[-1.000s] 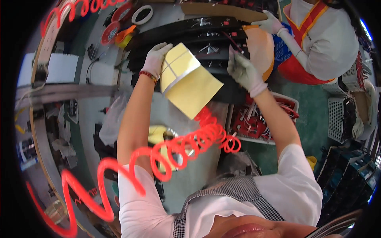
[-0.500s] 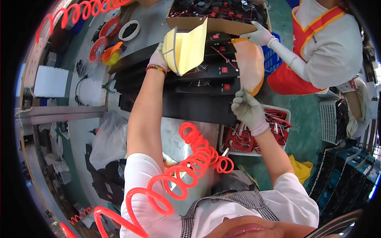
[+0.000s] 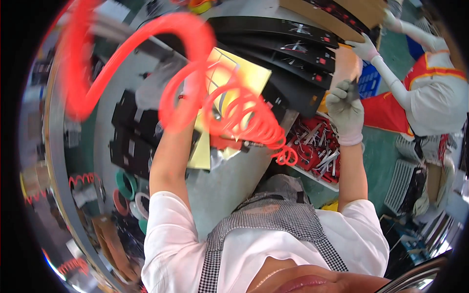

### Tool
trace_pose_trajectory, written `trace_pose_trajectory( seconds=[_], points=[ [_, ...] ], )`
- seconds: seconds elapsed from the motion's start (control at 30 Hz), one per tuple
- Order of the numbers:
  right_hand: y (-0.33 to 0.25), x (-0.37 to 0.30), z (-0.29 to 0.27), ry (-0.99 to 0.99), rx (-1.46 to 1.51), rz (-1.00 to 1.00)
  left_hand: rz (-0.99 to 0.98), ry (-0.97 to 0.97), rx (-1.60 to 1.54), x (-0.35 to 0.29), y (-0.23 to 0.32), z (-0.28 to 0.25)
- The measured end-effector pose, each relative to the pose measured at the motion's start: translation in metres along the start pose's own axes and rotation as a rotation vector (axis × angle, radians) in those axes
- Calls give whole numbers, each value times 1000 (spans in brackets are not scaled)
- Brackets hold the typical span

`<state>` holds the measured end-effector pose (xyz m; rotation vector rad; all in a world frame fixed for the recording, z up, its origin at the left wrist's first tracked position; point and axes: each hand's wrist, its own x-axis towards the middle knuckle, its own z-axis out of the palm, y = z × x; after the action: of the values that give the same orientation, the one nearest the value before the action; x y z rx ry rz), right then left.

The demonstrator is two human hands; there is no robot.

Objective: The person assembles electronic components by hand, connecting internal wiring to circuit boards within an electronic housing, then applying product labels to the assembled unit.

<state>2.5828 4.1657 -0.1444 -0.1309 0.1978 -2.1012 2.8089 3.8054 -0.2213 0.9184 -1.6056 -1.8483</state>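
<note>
My left hand [image 3: 187,89], partly covered by the blurred coiled red hose [image 3: 178,28], is closed on yellow sheets [image 3: 255,74] with grey lines on one face. Beneath them, more yellow paper [image 3: 200,155] shows over the metal table. At the right my gloved right hand [image 3: 346,115] is raised with fingers curled; a small dark grey piece appears at the fingertips, too unclear to name. It is over the edge of a white crate [image 3: 323,181] of red parts and wires. Beyond both hands lie overlapping black panels [image 3: 293,48] with fan grilles and red switches.
A co-worker's gloved hand [image 3: 364,49] is at the far right, by an open cardboard box [image 3: 312,15]. Next to the co-worker stands a blue crate [image 3: 370,82]. More black panels [image 3: 132,139] lie at the left. The hose stretches across the middle.
The view has shifted. My left hand has brought the yellow sheets back toward me, away from the black panels. The red hose now crosses my left hand. A dark piece shows at my right fingertips.
</note>
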Motion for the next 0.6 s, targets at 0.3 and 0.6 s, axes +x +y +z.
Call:
trace_pose_trajectory(
  seconds=[0.3, 0.6],
  points=[
    [112, -80, 111, -398, -738, 571, 24, 466, 63, -188, 34, -53],
    [214, -136, 115, -366, -1107, 674, 275, 691, -384, -314, 47, -125]
  ],
)
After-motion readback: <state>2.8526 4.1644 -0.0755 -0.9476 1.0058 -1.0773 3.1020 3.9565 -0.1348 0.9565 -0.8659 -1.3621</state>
